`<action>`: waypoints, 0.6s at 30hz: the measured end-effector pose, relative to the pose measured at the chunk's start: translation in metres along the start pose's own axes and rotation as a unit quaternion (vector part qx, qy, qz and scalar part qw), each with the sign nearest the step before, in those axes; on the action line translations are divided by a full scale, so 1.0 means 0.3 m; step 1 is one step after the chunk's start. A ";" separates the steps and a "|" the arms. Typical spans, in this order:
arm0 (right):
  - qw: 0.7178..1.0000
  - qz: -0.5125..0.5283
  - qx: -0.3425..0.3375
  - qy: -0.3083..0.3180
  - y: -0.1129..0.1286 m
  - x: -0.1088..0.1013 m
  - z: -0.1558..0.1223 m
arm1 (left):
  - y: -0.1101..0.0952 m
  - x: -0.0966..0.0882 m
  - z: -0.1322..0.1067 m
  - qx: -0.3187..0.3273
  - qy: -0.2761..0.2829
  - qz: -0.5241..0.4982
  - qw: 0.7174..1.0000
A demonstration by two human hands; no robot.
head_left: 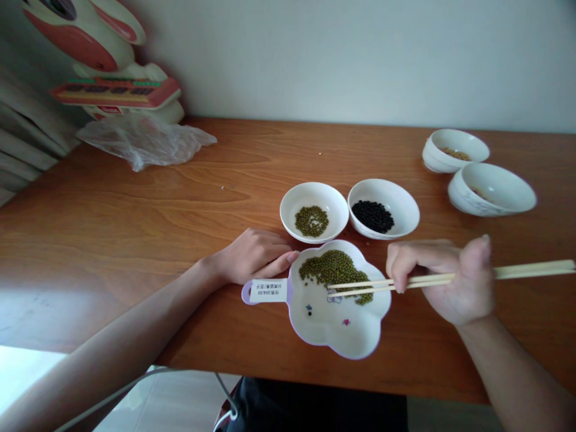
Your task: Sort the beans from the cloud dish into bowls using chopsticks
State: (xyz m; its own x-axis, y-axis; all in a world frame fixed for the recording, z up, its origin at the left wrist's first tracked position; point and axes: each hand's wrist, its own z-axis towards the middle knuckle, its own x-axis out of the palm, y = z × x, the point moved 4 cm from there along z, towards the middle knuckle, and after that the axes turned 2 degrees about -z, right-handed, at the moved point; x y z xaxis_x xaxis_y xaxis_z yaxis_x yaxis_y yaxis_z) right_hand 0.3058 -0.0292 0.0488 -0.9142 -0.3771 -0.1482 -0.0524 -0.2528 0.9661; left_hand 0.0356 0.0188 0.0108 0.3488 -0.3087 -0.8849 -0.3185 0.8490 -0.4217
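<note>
A white flower-shaped dish [335, 333] with a purple rim lies before me, its labelled handle [269, 290] pointing left. Green mung beans [333, 267] are heaped along its far side, and one small dark spot shows nearer me. My right hand [443, 276] holds a pair of light chopsticks [423, 281], their tips low over the dish near the beans. Beside the handle, my left hand [255, 255] rests on the table with curled fingers, its thumb by the dish's rim; the inside of the hand is hidden. Just beyond stand a bowl of mung beans [288, 210] and a bowl of black beans [407, 216].
Two more white bowls, one behind [434, 157] and one nearer [477, 201], stand at the far right with some yellowish contents. A crumpled plastic bag [153, 144] and a toy animal with a keyboard [121, 90] sit at the back left. A cable hangs past the table's front edge.
</note>
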 end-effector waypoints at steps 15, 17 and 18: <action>1.000 -0.003 0.006 0.008 -0.002 -0.018 -0.005 | 0.004 0.004 -0.004 -0.009 0.015 -0.001 1.000; 1.000 -0.002 0.005 0.011 -0.001 -0.018 -0.005 | 0.003 0.002 -0.003 -0.010 0.014 -0.002 1.000; 1.000 -0.002 0.004 0.012 -0.001 -0.017 -0.005 | 0.003 0.002 -0.003 -0.010 0.015 -0.003 1.000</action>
State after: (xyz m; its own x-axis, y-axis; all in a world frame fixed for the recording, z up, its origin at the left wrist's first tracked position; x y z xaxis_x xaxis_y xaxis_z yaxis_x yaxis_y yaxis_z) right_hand 0.3109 -0.0286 0.0490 -0.9042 -0.3973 -0.1567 -0.0592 -0.2469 0.9672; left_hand 0.0348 0.0192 0.0098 0.3248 -0.3264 -0.8877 -0.3346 0.8382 -0.4307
